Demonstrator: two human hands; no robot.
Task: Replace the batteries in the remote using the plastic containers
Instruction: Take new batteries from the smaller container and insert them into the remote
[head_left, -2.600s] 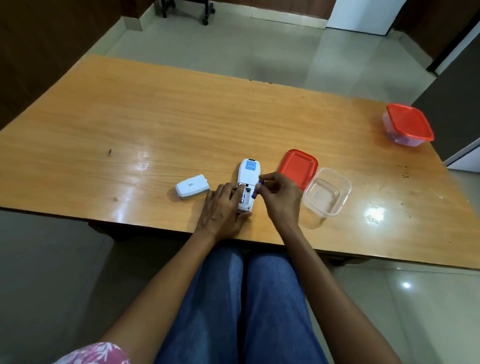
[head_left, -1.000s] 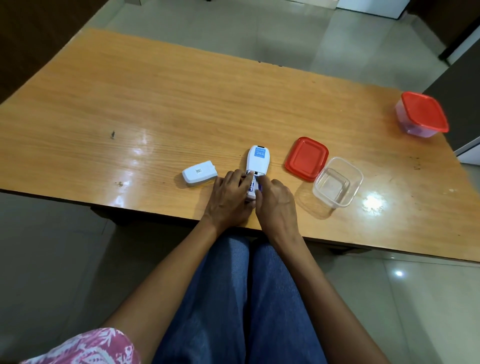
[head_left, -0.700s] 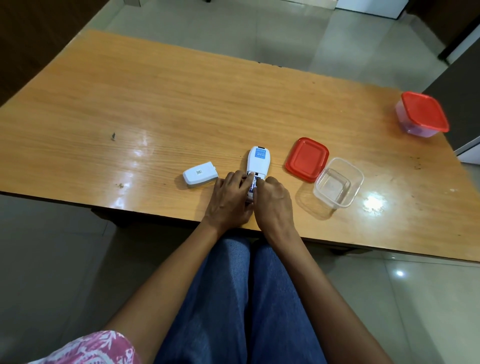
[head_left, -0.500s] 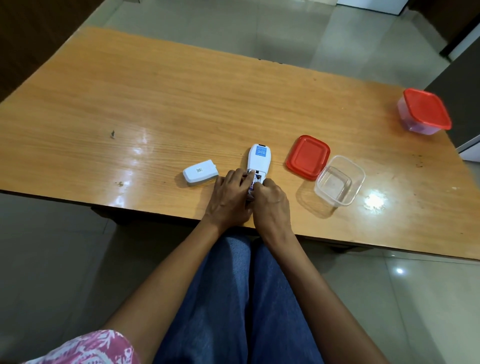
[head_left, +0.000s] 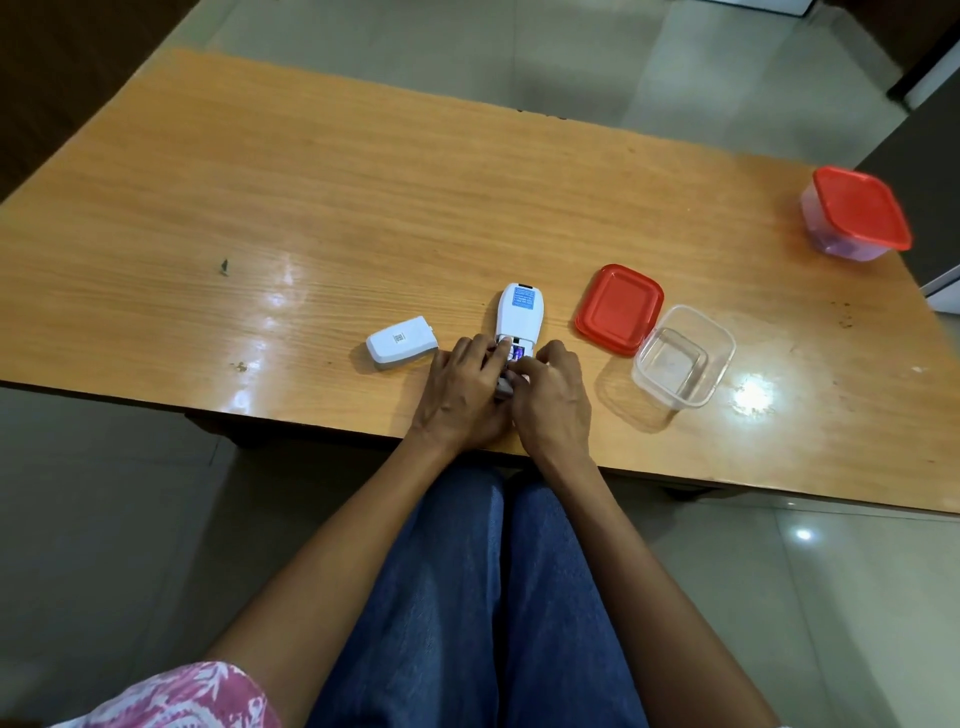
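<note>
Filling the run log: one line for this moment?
hands: both on remote | battery: being seated | cover: off | tub: open

Wooden table (head_left: 363, 182), tiled floor (head_left: 104, 519)

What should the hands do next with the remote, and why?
Probably press the battery flat, then fetch the cover. Both hands sit on the remote's open compartment, and the cover lies loose to its left.

On the counter (head_left: 311, 208), the remote (head_left: 519, 317) lies between the battery cover (head_left: 401, 344) on its left and the loose lid (head_left: 619, 309) and open container (head_left: 683, 355) on its right; the lidded container (head_left: 854, 214) sits far right.
</note>
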